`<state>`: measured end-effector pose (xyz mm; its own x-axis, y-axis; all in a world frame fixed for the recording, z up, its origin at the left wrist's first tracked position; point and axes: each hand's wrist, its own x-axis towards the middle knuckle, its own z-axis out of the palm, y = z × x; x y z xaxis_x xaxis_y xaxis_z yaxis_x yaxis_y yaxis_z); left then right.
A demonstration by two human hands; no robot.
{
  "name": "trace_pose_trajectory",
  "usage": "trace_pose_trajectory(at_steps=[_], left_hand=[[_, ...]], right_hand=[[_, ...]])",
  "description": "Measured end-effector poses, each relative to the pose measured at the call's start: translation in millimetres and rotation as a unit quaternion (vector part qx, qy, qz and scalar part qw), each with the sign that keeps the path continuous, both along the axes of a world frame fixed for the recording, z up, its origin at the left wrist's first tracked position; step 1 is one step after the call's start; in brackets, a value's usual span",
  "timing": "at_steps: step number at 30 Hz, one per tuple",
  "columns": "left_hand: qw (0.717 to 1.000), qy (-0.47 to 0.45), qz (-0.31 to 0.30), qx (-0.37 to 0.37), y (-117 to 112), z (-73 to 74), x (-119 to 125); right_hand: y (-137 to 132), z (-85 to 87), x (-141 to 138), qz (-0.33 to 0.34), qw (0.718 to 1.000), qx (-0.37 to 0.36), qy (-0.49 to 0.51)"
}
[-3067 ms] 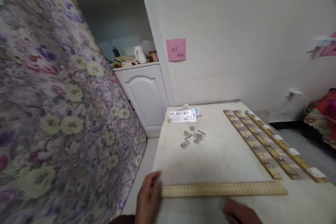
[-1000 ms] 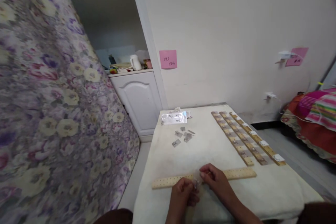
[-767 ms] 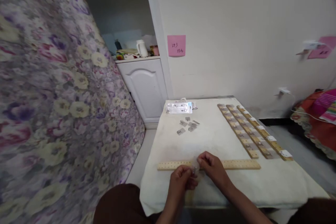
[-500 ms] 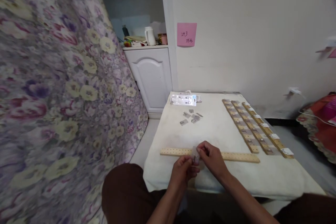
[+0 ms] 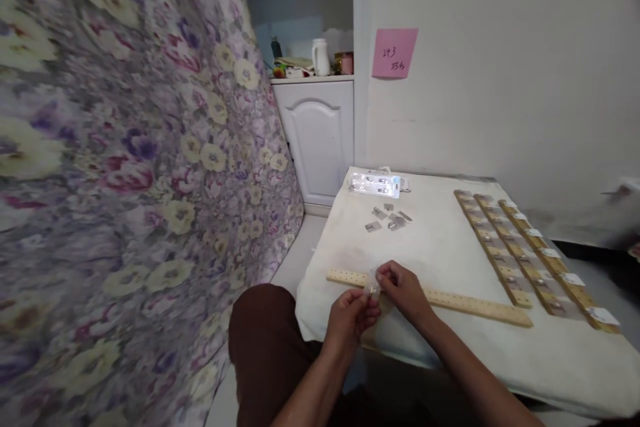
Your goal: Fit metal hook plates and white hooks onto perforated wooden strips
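A pale-covered counter (image 5: 435,247) stands by a white wall. The left hand (image 5: 353,315) and right hand (image 5: 404,288) pinch a small clear piece (image 5: 373,287) between them, over a perforated wooden strip (image 5: 470,305). Beyond lie loose clear pieces (image 5: 373,227), then a see-through blister pack (image 5: 373,185) containing small metallic parts; rightward, three laden strips (image 5: 533,273).

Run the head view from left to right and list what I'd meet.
Floral curtain → left hand → clear plastic piece → right hand → three wooden strips.
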<state>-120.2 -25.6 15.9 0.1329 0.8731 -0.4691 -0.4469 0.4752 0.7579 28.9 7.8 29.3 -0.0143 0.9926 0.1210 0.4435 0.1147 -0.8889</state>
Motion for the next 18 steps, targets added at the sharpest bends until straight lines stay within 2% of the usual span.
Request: trace_pose_trajectory(at_steps=[6, 10, 18], left_hand=[[0.998, 0.011, 0.066, 0.005, 11.0, -7.3, -23.5], [0.995, 0.029, 0.098, 0.006, 22.3, -9.1, -38.6], [0.991, 0.047, 0.121, -0.025, 36.0, -15.3, -51.2]], right_hand=[[27.0, -6.0, -31.2, 0.039, 0.997, -0.015, -0.058], [45.1, -13.0, -50.4, 0.052, 0.996, -0.019, -0.063], [65.3, -26.9, -68.0, 0.066, 0.995, -0.036, -0.07]])
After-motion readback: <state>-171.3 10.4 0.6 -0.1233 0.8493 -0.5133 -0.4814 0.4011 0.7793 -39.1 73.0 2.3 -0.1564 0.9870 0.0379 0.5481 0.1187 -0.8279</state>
